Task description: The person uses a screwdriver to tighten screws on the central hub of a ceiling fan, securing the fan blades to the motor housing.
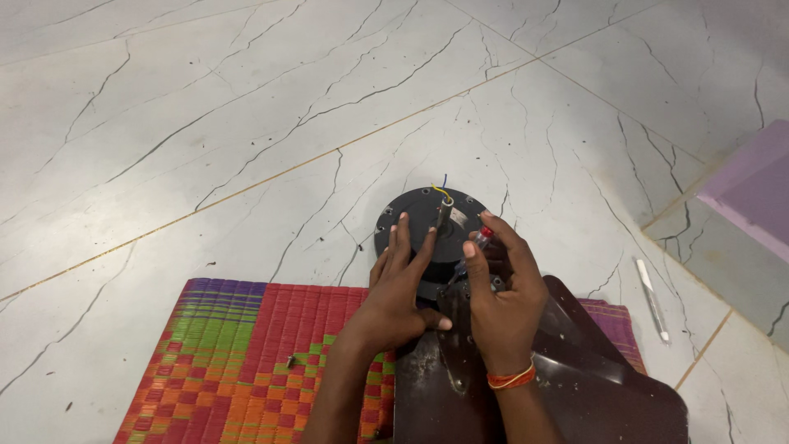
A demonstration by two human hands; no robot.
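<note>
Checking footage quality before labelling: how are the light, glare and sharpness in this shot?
Head view: even, soft light on the pale floor, no hard shadows; faint sheen on the dark fan blade; left hand, right hand and motor housing reasonably sharp; floor lines bow slightly toward the edges.

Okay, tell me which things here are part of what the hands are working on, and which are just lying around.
In hand:
left hand flat on the dark round motor housing
right hand gripping a screwdriver
brown fan blades

Lying about:
white pen
loose screw on the woven mat
purple block
</note>
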